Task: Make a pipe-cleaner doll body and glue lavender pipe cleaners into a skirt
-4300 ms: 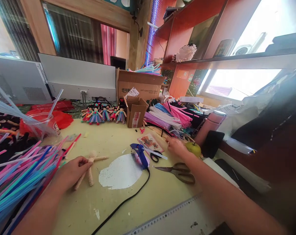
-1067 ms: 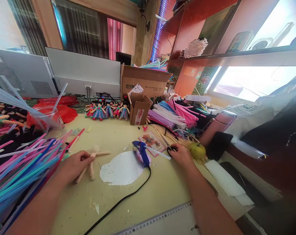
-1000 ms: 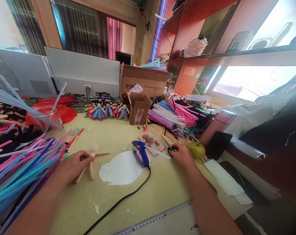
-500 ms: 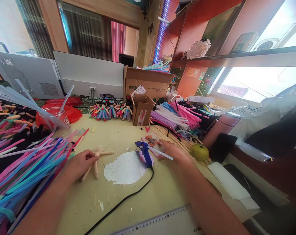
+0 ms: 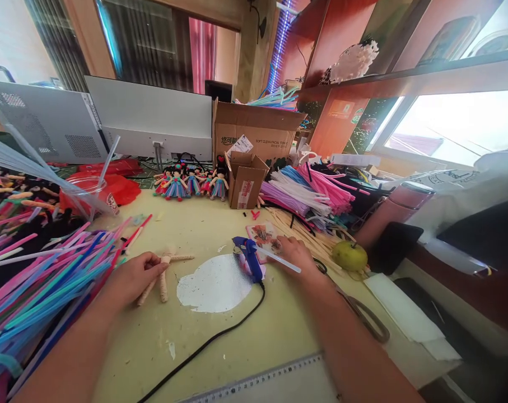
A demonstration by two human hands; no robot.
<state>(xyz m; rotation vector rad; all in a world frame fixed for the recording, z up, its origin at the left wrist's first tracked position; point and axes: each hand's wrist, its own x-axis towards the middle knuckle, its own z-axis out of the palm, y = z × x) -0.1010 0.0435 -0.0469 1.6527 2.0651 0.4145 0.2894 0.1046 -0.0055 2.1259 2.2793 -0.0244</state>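
Observation:
My left hand (image 5: pixel 138 277) pinches a beige doll body (image 5: pixel 164 278), wound like pipe cleaner, at its middle; a round head, an arm and two legs show. My right hand (image 5: pixel 294 254) rests with bent, slightly parted fingers at the right edge of a small picture card (image 5: pixel 264 235); no firm grip on it shows. In front of the card sits a blue hot glue gun (image 5: pixel 250 260) with a clear glue stick in its back. Its nozzle points left, over a white sheet patch (image 5: pixel 214 285). Scissors (image 5: pixel 369 322) lie partly under my right forearm.
Bundles of coloured pipe cleaners lie at the left (image 5: pixel 56 285) and back right (image 5: pixel 306 187). Several finished dolls (image 5: pixel 189 183) stand beside a small cardboard box (image 5: pixel 246 182). A green fruit (image 5: pixel 350 256) sits at the right. A black cord and a ruler (image 5: pixel 257 380) lie in front.
My view has tilted slightly. My right hand and forearm have shifted a little, and the scissors now show beside the forearm. The left hand still holds the doll body.

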